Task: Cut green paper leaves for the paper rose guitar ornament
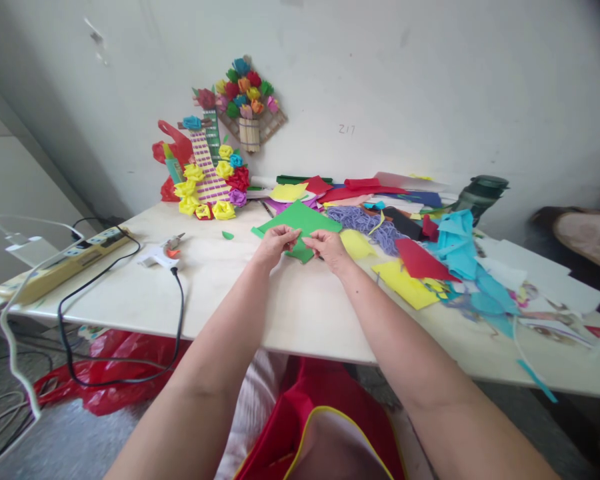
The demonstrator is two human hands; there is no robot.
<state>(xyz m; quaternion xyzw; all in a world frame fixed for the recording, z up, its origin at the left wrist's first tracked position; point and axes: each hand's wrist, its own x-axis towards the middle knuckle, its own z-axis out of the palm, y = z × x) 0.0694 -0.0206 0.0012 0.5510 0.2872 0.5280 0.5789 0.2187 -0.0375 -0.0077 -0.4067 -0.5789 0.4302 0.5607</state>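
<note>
A sheet of green paper [300, 215] lies at the middle of the white table, one corner pointing away from me. My left hand [279, 243] pinches it near its close edge with thumb and fingers together. Close beside, my right hand [327, 247] pinches the same sheet, the fingertips of both hands only slightly apart. A bit of the paper shows below and between the fingers. Left of the sheet lies a small green leaf-shaped cutting [227, 235].
A glue gun [166, 253] with a black cord and a power strip [65, 263] occupy the left. Paper-flower decorations [213, 173] stand behind. Purple yarn-like strands [367, 223], yellow paper [407, 283], blue scraps [457, 243] and a dark bottle [481, 197] are on the right.
</note>
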